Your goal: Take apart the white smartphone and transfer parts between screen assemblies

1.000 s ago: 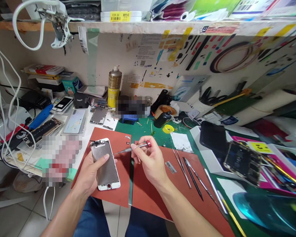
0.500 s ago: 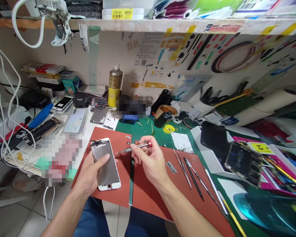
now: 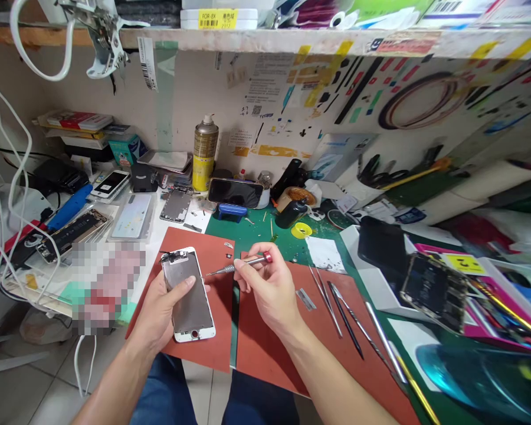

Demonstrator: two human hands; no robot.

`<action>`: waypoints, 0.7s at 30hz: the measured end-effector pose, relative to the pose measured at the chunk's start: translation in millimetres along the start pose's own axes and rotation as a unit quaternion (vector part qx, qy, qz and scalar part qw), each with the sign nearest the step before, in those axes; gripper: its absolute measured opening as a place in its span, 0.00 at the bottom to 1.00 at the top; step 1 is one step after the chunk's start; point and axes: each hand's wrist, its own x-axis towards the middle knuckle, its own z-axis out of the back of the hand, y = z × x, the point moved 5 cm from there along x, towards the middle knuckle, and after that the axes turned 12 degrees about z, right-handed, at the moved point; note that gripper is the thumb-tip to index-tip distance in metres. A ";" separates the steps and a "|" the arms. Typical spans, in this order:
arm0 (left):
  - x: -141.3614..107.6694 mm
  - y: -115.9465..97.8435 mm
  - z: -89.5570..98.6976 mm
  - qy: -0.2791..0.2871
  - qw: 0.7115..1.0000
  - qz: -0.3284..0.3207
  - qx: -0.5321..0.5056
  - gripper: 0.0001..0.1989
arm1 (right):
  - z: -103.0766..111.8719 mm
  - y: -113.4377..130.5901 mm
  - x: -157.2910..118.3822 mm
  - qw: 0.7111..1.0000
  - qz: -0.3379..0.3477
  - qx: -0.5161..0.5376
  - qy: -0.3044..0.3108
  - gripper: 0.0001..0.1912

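Note:
My left hand (image 3: 166, 304) is closed round a white-framed phone screen assembly (image 3: 194, 310), its metal back facing up and my thumb lying across it. A flex cable shows at the screen's top left corner. In my right hand (image 3: 265, 283) is a small precision screwdriver (image 3: 223, 270) with a red end cap, pinched between thumb and fingers. Its tip points left and is close to the screen's right edge; whether they touch I cannot tell. Below the screen lies a red-brown mat (image 3: 221, 330). A tiny dark part (image 3: 228, 255) rests on that mat near the top.
Tweezers (image 3: 326, 298), a black pointed tool (image 3: 346, 319) and metal rods lie on the right mat (image 3: 283, 354). An opened phone body (image 3: 436, 289) leans on a tray at right. At the back stand a spray can (image 3: 205, 153) and a propped phone (image 3: 235, 192). Cables hang at left.
The camera view has shifted slightly, so everything sits a little further left and up. Both hands keep nearly the same pose, with the screen and screwdriver still held.

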 end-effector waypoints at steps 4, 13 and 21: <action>-0.3 -0.2 0.4 0.003 1.000 0.002 0.001 0.23 | 0.1 -0.7 -0.2 1.000 0.003 0.010 -0.004 0.17; -0.7 -0.4 -0.6 0.006 1.000 -0.003 -0.001 0.22 | 0.9 -0.6 -0.1 1.000 0.005 0.001 -0.002 0.16; -0.6 -0.1 -0.4 0.005 1.000 -0.004 0.001 0.22 | 0.3 0.7 -0.4 1.000 0.003 -0.004 0.002 0.16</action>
